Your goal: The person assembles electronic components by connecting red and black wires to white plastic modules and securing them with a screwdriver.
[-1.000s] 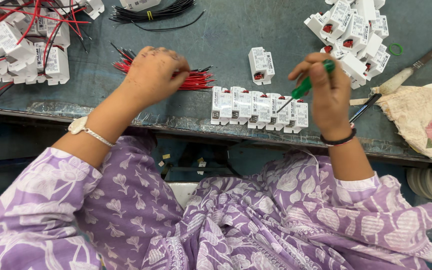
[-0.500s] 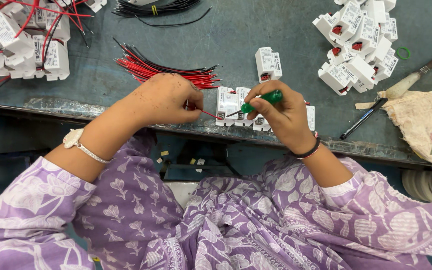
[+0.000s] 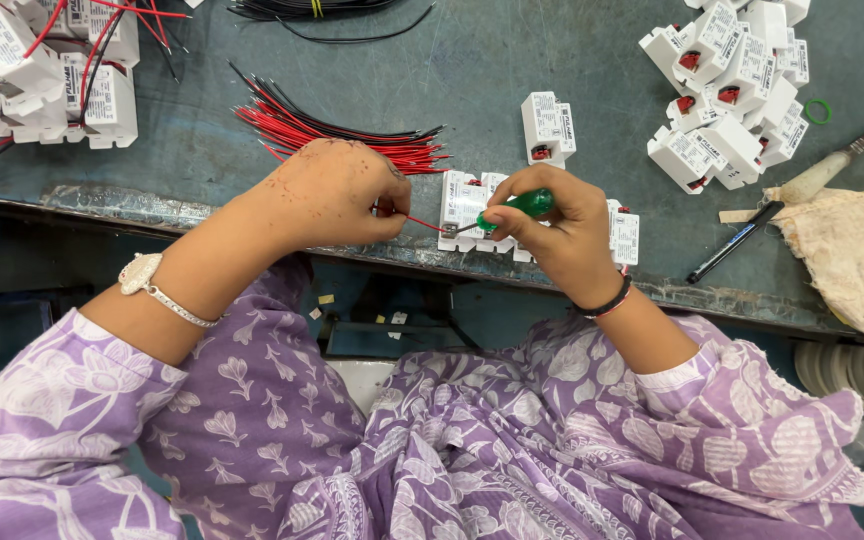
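Observation:
My left hand [image 3: 337,192] pinches a thin red wire [image 3: 422,221] whose free end runs right to a row of white switch modules [image 3: 464,204] at the table's near edge. My right hand [image 3: 557,225] grips a green-handled screwdriver [image 3: 514,207], its metal tip pointing left at the first module of the row, where the wire meets it. Both hands are close together over the table's front edge. A bundle of red and black wires [image 3: 337,133] lies just behind my left hand.
A single white module [image 3: 548,125] stands behind the row. Heaps of white modules lie at the back right [image 3: 732,95] and, wired, at the back left [image 3: 42,65]. A black wire coil [image 3: 312,8], a pen [image 3: 735,241], a brush [image 3: 837,165] and floral cloth [image 3: 857,265] lie around.
My left hand left the wire bundle carrying a red wire toward the row of modules. My right hand dropped from the back-right pile with the screwdriver and met it there.

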